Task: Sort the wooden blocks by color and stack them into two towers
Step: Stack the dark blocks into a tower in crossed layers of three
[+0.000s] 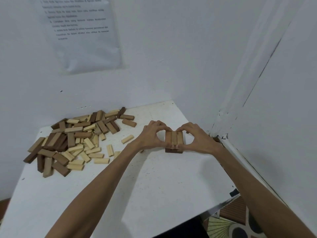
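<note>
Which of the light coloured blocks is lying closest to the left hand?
The single pale block lying alone between the mixed pile and the left hand. Every other pale block lies farther left, in or around that pile.

Printed sheet at 11 o'clock cut by the top edge, lettering too blurred to read. Lower layer of the brown block stack mostly hidden under its top three and the thumbs of left hand and right hand. Undermost blocks of the pile at 9 o'clock buried.
</note>
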A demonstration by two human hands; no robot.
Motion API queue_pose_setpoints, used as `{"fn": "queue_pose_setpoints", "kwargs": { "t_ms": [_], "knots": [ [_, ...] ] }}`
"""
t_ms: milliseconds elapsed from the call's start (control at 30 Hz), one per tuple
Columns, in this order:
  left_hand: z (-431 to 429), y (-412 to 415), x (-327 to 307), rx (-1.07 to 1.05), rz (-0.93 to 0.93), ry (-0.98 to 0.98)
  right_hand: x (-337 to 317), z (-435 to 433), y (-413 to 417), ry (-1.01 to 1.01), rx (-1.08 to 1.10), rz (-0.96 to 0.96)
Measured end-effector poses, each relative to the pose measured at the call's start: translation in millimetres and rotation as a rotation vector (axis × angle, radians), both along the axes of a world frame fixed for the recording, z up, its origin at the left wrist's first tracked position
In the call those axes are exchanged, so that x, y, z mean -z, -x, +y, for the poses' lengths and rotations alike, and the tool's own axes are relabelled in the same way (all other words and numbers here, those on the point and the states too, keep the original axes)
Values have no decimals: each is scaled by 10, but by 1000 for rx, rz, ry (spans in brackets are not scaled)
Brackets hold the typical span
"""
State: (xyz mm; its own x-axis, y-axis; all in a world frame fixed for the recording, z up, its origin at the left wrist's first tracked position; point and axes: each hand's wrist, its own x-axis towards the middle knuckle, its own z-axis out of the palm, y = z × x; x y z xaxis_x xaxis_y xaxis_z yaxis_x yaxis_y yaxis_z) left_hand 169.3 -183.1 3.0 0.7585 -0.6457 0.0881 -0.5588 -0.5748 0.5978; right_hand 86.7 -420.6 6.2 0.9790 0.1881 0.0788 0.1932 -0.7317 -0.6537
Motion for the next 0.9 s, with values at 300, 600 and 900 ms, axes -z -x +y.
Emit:
{"fn": "queue_pose_setpoints", "kwargs": {
  "t_ms": [300, 600, 900],
  "knots": [
    [-10, 27, -17, 4, 18, -6, -3, 6, 25, 10, 4, 3],
    [-28, 26, -35, 14, 35, -12, 6, -9, 23, 19, 11, 16],
    [-36, 49, -39, 20, 106, -2, 43, -18, 42, 1, 16, 77]
  ]
}}
